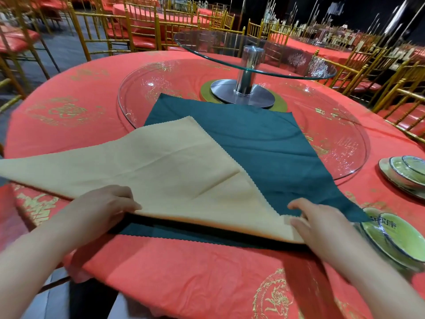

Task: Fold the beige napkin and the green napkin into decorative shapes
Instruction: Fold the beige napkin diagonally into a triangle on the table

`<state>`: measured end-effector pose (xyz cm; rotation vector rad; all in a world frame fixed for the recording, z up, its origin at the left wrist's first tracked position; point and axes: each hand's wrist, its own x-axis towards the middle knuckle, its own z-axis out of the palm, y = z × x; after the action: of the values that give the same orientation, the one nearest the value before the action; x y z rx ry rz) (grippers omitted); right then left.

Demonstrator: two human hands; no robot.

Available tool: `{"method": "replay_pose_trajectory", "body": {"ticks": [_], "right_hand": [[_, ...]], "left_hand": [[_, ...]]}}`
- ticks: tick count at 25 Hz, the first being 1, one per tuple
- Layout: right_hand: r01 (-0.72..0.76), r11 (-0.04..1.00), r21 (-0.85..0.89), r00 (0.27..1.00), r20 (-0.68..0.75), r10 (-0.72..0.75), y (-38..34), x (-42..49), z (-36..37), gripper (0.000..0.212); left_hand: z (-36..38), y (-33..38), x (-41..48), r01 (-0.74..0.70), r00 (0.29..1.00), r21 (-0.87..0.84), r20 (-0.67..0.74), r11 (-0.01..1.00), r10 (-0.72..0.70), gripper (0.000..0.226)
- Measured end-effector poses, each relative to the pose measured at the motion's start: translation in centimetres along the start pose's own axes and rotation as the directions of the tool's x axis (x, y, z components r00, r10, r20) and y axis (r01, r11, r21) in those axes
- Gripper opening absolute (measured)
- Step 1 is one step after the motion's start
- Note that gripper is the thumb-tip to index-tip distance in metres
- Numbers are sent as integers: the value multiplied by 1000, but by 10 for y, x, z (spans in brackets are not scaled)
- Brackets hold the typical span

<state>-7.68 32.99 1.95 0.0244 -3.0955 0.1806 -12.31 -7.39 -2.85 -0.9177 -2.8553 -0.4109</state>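
Top napkin (161,169) lies on bottom napkin (253,139), turntable (340,134) behind, plates (395,240) at right.

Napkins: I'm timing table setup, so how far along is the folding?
Early. Done: the beige scallop-edged cloth napkin lies over the flat dark green cloth napkin. In hand: left hand and right hand grip its raised near edge. Left: neither shows a decorative shape.

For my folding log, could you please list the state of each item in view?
beige napkin: atop green napkin, near edge lifted.
green napkin: spread out underneath.
left hand: gripping beige napkin's near edge.
right hand: gripping its near right corner.
green dishes: nested, empty.
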Motion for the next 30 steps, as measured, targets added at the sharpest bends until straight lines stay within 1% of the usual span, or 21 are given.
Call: {"method": "replay_pose_trajectory", "body": {"ticks": [1,2,3,4,6,8,9,11,12,13,15,18,20,23,24,25,26,28,30], "right_hand": [[67,997,-23,997,-47,-68,-6,-11,6,28],[114,993,-20,988,-99,-115,-8,-22,12,32],[144,989,-16,978,-149,-145,-7,-31,19,38],[148,989,-16,973,-178,-148,-4,-40,26,42],[108,993,-49,963,-243,-116,3,-52,38,44],[65,996,-55,939,-335,-80,6,-57,45,40],[59,997,-57,924,-375,-76,8,-58,47,35],[69,997,-27,908,-412,-74,12,-63,47,22],[59,998,7,906,-420,-50,14,-65,47,17],[20,998,65,915,-402,8,14,-68,45,16],[-62,981,184,937,-329,120,13,-72,43,27],[-28,976,214,968,-239,80,16,-73,46,44],[-29,965,261,979,-186,79,21,-73,43,42],[-40,898,439,992,-90,88,26,-77,37,25],[-44,883,468,993,-73,88,28,-79,36,25],[-65,883,465,993,-58,103,29,-81,37,19],[-78,885,459,989,-75,126,34,-84,41,17],[-133,898,420,973,-118,199,42,-91,46,29],[-182,890,419,957,-133,258,40,-96,45,29]], "left_hand": [[-3,3,-5,38,998,-38,50,999,-37,31],[-5,8,-6,48,997,-61,57,997,-45,24],[-7,17,-4,54,997,-87,54,995,-50,27],[-5,26,2,25,1000,-118,18,993,-23,34],[2,42,22,-37,999,-109,9,993,38,55],[16,58,42,-65,992,-47,102,997,69,79],[23,66,48,-62,983,-4,173,998,62,82],[36,78,53,-64,967,58,251,996,48,75],[40,83,54,-47,967,66,254,997,29,72],[42,86,53,-23,969,71,248,997,4,71],[43,87,52,9,970,94,240,996,-32,70],[38,89,54,2,962,101,272,995,-29,69],[34,91,54,-8,953,90,304,996,-20,69],[32,94,51,4,938,85,346,996,-33,69],[31,95,51,4,938,89,345,996,-35,69],[31,94,51,-2,938,92,345,996,-30,69],[31,95,52,-8,938,93,347,996,-25,70],[32,98,57,-26,935,104,354,994,-12,71],[34,102,61,-33,938,116,347,993,-10,71]]}}
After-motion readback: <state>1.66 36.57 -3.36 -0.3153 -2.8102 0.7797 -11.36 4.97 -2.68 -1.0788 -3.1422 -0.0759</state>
